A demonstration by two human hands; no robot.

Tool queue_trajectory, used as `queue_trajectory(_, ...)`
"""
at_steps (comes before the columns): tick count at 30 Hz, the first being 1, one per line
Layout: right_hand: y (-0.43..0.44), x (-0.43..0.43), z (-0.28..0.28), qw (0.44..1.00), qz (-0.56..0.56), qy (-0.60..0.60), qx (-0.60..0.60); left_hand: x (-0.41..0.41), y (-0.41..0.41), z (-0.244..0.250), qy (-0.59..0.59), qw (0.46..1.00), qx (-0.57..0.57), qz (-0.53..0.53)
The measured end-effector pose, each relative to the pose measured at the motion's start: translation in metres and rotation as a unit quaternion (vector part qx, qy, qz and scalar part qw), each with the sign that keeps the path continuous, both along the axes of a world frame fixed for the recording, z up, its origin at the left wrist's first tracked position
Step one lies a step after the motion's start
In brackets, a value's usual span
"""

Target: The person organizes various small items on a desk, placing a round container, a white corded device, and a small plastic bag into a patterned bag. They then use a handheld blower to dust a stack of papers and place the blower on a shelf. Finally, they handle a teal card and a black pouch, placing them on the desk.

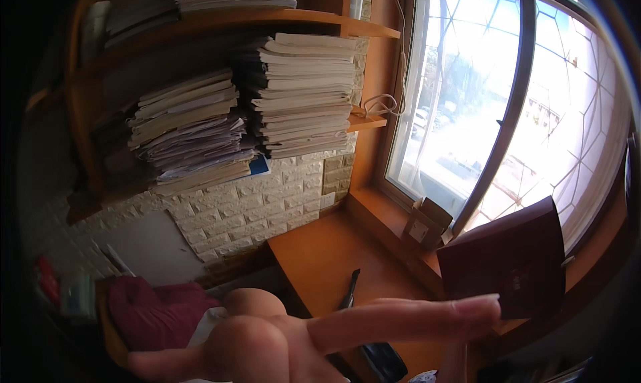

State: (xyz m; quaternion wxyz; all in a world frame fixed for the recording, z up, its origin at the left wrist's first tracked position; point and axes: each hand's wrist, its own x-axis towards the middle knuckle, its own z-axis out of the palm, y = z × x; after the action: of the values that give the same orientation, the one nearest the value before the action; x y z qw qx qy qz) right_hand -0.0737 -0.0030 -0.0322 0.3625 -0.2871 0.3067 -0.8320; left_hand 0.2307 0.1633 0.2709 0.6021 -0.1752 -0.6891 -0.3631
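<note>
Close to the camera, my left hand (295, 340) fills the lower middle of the view. One digit stretches right and another points left, while bent knuckles rise between them. Nothing shows in its grasp. A narrow strip of skin (453, 360) behind the long digit appears to belong to my right hand or wrist; the rest is hidden. Past the hand lies a wooden desk (320, 263). On it are a slim black object (353, 285) and a dark, glossy item (383, 365), both partly covered by my hand.
A maroon box or bag (506, 263) with printing and a small cardboard carton (425, 225) stand by the window (465, 98). Shelves on the left bear tall paper stacks (305, 98). Maroon cloth (150, 308) lies at lower left, below a pale panel (150, 248).
</note>
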Motion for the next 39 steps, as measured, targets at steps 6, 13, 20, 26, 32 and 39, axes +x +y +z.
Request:
queue_trajectory(6,-0.008,0.02,0.083,0.993,-0.08,0.027,-0.082,0.062,-0.001,-0.02,0.03,0.994,-0.008,-0.101)
queue_trajectory(13,-0.094,0.063,0.186,0.945,-0.139,0.193,-0.224,0.147,0.029,-0.009,0.023,0.998,-0.015,0.054)
queue_trajectory(20,-0.125,0.137,0.337,0.916,-0.145,0.199,-0.315,0.264,-0.049,-0.079,-0.007,0.496,-0.205,0.844)
queue_trajectory(26,-0.187,0.173,0.399,0.897,-0.149,0.219,-0.353,0.377,-0.062,-0.128,-0.097,0.247,-0.238,0.934)
queue_trajectory(32,-0.245,0.203,0.433,0.888,-0.115,0.229,-0.382,0.412,-0.065,-0.154,-0.086,0.193,-0.262,0.942)
queue_trajectory(39,-0.254,0.265,0.47,0.878,-0.058,0.232,-0.416,0.42,-0.073,-0.156,-0.034,0.177,-0.305,0.935)
